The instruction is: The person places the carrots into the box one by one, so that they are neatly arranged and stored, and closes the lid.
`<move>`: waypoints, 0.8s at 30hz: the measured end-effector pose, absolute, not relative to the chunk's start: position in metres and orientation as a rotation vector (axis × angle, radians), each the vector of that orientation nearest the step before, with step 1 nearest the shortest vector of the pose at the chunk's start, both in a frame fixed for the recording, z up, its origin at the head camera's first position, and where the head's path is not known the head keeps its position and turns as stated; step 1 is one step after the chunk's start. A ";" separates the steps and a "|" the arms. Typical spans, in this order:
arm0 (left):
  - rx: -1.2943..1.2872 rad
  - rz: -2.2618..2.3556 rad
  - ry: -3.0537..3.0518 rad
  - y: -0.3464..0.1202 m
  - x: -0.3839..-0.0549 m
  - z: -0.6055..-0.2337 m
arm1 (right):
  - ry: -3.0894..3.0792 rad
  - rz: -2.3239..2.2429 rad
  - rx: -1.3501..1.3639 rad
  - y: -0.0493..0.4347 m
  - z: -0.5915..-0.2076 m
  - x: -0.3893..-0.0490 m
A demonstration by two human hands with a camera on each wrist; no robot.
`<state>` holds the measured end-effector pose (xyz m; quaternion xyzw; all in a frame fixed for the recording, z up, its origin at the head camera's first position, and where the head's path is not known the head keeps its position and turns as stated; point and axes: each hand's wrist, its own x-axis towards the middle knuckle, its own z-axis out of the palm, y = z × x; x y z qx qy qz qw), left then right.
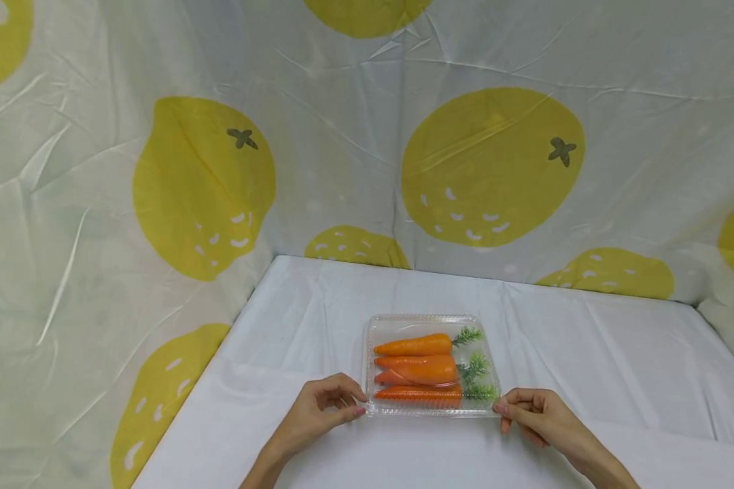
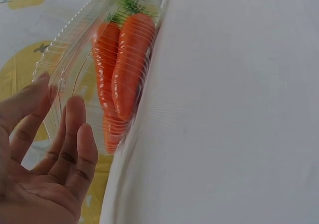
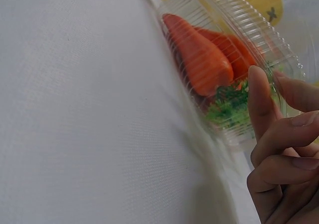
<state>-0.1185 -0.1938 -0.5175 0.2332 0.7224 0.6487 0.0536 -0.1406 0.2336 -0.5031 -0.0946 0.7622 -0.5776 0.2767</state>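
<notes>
A clear plastic clamshell box (image 1: 431,412) lies on the white-covered table with several orange carrots (image 1: 417,371) inside, their green leafy tops (image 1: 476,367) toward the right. Clear plastic covers the carrots. My left hand (image 1: 325,409) pinches the box rim at the near left corner between thumb and finger; in the left wrist view the other fingers (image 2: 75,119) are bent loosely beside the box wall. At the near right corner, my right hand (image 1: 535,415) pinches the rim between thumb and forefinger. The right wrist view shows its remaining fingers (image 3: 284,139) curled below.
White cloth covers the table (image 1: 624,367). A pale curtain (image 1: 342,149) printed with yellow lemons (image 1: 492,166) hangs behind the table's back edge and along its left side.
</notes>
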 end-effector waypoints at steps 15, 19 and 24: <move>0.841 2.032 2.056 -0.197 -0.121 -0.524 | 2.040 -1.551 -0.260 0.233 -0.504 -0.141; 0.787 2.044 2.022 -0.195 -0.121 -0.523 | 2.037 -1.553 -0.255 0.233 -0.504 -0.141; 0.747 2.061 1.993 -0.193 -0.120 -0.522 | 2.040 -1.550 -0.240 0.234 -0.505 -0.141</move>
